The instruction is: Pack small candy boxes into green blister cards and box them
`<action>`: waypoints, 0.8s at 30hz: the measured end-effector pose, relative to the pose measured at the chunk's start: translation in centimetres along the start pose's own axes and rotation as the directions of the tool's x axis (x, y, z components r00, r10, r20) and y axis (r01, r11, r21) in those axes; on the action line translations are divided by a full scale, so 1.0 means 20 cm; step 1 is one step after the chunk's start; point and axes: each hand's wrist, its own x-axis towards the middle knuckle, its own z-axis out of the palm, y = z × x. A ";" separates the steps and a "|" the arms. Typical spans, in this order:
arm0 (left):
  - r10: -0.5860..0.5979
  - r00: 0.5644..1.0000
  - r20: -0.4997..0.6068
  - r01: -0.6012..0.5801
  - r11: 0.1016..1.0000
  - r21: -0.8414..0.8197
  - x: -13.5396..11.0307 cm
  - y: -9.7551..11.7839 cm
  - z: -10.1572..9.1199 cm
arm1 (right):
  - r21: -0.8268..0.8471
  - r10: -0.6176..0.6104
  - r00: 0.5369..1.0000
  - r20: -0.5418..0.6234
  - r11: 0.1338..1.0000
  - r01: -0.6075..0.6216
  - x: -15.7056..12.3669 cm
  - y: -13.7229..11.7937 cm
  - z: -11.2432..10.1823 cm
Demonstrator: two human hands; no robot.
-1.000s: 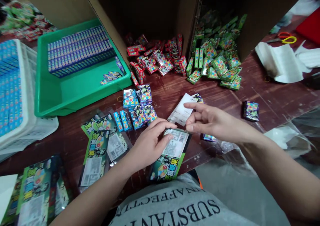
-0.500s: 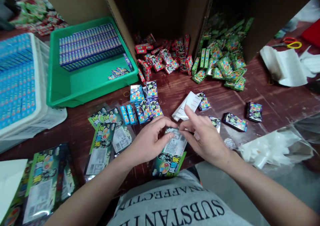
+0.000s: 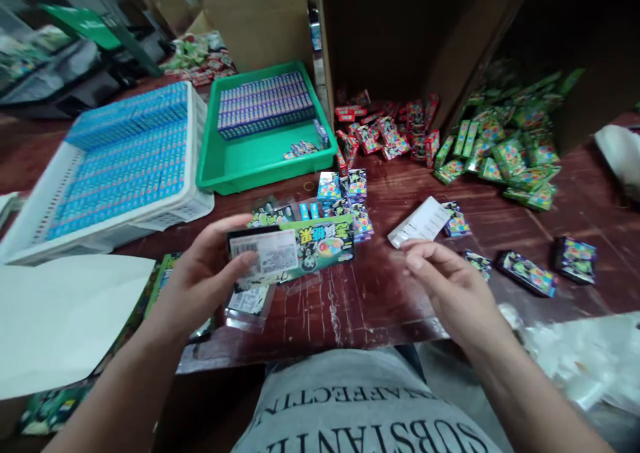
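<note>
My left hand (image 3: pixel 205 276) grips a flat green and black printed packet (image 3: pixel 293 251) with a white barcode label, held sideways above the dark red table (image 3: pixel 380 293). Its thumb presses on the label. My right hand (image 3: pixel 447 286) hovers to the right of the packet, fingers loosely curled, thumb and forefinger close together, nothing visible in them. A white slip (image 3: pixel 420 221) lies just beyond the right hand. A cluster of small blue and purple boxes (image 3: pixel 345 196) lies behind the packet.
A white crate (image 3: pixel 190 203) of blue boxes and a green tray (image 3: pixel 235 166) of purple boxes stand at the left. Red boxes (image 3: pixel 385 129) and green boxes (image 3: pixel 505 149) spill from cardboard cartons behind. Dark boxes (image 3: pixel 527 273) lie at right. White paper (image 3: pixel 65 319) lies at near left.
My left hand has lifted the packet off the table edge and carried it left, turned sideways. My right hand has let go of it and drawn back to the right. The view swung left.
</note>
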 end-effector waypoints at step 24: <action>0.141 0.956 0.258 -0.046 0.938 -0.344 -0.41 -0.28 0.30 | -0.102 -0.300 0.898 0.321 0.932 0.348 -0.09 0.12 0.42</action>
